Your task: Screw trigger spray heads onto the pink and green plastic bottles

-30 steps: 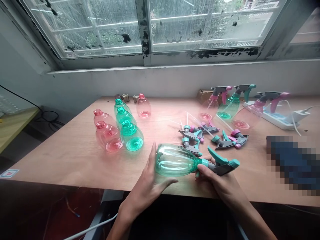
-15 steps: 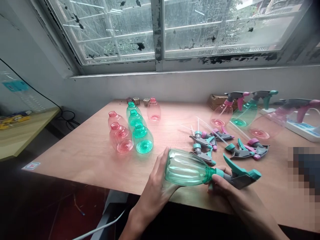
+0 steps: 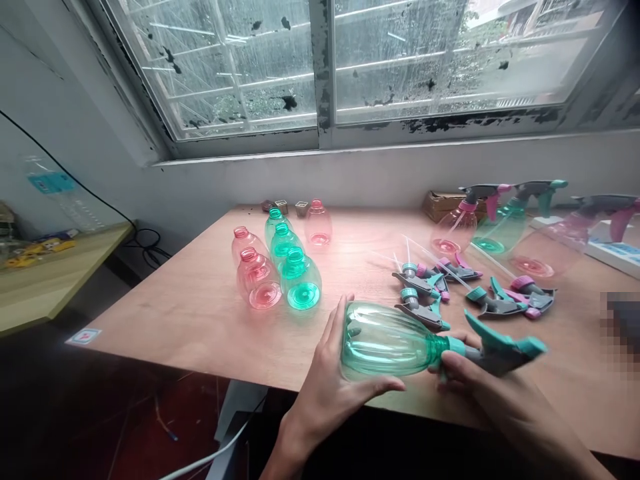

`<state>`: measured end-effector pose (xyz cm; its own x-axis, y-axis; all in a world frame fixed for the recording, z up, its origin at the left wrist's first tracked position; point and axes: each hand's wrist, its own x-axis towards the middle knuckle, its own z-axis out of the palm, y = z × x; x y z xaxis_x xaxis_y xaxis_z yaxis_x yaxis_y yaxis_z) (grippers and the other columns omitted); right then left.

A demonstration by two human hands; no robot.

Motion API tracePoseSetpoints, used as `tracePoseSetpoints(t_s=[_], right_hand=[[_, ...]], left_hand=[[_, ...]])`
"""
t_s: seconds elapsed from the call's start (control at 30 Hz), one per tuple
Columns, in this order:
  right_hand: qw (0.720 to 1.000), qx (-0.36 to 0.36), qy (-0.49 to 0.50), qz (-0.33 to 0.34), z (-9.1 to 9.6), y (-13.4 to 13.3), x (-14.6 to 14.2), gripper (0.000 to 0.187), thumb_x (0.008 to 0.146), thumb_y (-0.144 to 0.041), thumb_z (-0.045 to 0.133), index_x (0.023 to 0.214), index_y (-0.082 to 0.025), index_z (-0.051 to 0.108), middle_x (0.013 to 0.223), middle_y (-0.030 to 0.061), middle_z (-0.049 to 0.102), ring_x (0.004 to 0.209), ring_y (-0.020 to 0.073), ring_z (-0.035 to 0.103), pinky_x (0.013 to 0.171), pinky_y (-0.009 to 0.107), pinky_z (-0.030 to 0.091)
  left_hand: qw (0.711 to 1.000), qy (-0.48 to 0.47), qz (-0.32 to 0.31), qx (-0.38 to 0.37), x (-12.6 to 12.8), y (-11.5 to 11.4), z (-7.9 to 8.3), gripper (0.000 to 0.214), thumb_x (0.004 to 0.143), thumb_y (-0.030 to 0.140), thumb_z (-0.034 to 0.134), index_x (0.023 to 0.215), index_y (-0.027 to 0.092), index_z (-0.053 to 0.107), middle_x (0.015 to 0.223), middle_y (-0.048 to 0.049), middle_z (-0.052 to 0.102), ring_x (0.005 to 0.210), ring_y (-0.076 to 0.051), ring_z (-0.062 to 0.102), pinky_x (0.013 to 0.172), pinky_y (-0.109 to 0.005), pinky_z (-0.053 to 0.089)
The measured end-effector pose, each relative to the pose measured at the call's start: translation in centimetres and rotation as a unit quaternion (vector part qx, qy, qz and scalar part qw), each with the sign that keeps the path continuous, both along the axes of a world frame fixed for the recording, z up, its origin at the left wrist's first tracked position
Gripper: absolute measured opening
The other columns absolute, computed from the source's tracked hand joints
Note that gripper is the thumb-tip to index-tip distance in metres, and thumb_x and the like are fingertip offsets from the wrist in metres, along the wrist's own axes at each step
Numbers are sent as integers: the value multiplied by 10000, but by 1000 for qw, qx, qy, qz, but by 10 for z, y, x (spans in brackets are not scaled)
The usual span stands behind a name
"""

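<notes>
A green spray bottle [image 3: 387, 341] lies on its side above the table's near edge, held between both hands. My left hand [image 3: 334, 387] cups its base, fingers wrapped round the body. My right hand [image 3: 467, 375] grips the neck just behind the grey and teal trigger head [image 3: 500, 347] fitted on the bottle. Just beyond lie several loose trigger heads [image 3: 425, 293] with long dip tubes.
Empty pink and green bottles [image 3: 280, 270] lie in a cluster at the left of the wooden table [image 3: 200, 307]. Three assembled spray bottles [image 3: 495, 220] lie at the back right, by a cardboard box [image 3: 443, 200] and a power strip [image 3: 613, 250]. A window runs behind.
The view has swung left, so everything sits further right in the frame. The grip on the green bottle is the same, with my left thumb now further under the body.
</notes>
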<state>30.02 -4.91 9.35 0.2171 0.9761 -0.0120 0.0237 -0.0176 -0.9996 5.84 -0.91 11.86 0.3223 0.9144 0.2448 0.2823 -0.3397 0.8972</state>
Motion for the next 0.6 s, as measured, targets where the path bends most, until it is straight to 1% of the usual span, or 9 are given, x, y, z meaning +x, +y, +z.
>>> tracePoseSetpoints(t_s=[0.1,0.17,0.2,0.27,0.37,0.4,0.47,0.53,0.6], right_hand=[[996,-61,61,25,-2,4,5,390,801,-549,801,670,-200,684,645,27,646,616,193,611,595,287,556],[993,-76,91,20,-3,6,7,406,765,-544,836,652,-195,660,637,18,618,601,180,566,574,281,533],[992,-79,101,18,-4,6,7,426,759,-554,837,641,-191,648,632,17,605,594,174,544,565,281,518],[991,-77,107,24,-2,6,3,479,768,-591,815,606,-185,617,601,15,567,571,163,497,537,279,477],[993,-49,106,27,1,5,-4,494,819,-588,774,607,-192,569,594,-5,512,561,147,445,531,274,429],[994,-39,99,26,1,5,-5,483,834,-573,769,617,-196,560,600,-11,502,562,144,436,532,272,420],[996,-27,77,34,-1,6,-6,462,855,-552,760,633,-198,563,611,-11,512,569,145,435,537,271,410],[997,-27,61,50,-4,8,-5,463,863,-555,751,633,-195,574,613,-3,530,576,150,444,539,274,408],[996,-27,66,54,-7,10,-3,467,879,-561,732,637,-193,576,619,-1,534,585,152,447,553,277,413]], left_hand=[[1000,4,-2,31,1,0,-4,1101,794,421,870,1631,401,155,1659,-57,364,1497,-317,400,1243,-485,360],[999,-2,-6,34,2,0,-7,1037,874,385,804,1632,439,97,1646,-52,377,1445,-294,476,1212,-479,404],[999,-2,-6,34,2,0,-9,1045,878,388,799,1632,445,77,1644,-56,380,1435,-296,489,1209,-488,406],[999,5,-2,32,3,-1,-10,1142,826,427,843,1637,432,39,1660,-72,361,1476,-322,440,1235,-520,360],[1000,-3,6,15,3,-2,-9,1329,703,495,917,1650,354,-5,1695,-118,304,1546,-355,322,1277,-546,271],[1000,-13,8,8,3,-3,-8,1335,694,508,917,1655,322,9,1699,-132,294,1554,-356,305,1283,-541,257],[999,-33,18,3,3,-2,-6,1243,733,518,888,1656,277,91,1698,-141,296,1561,-347,292,1290,-519,251],[999,-35,24,7,2,-2,-4,1118,785,508,853,1645,271,180,1683,-125,331,1559,-329,302,1291,-491,262],[999,-21,21,20,2,-1,-3,1073,794,489,852,1636,293,218,1661,-103,368,1551,-319,320,1286,-473,280]])
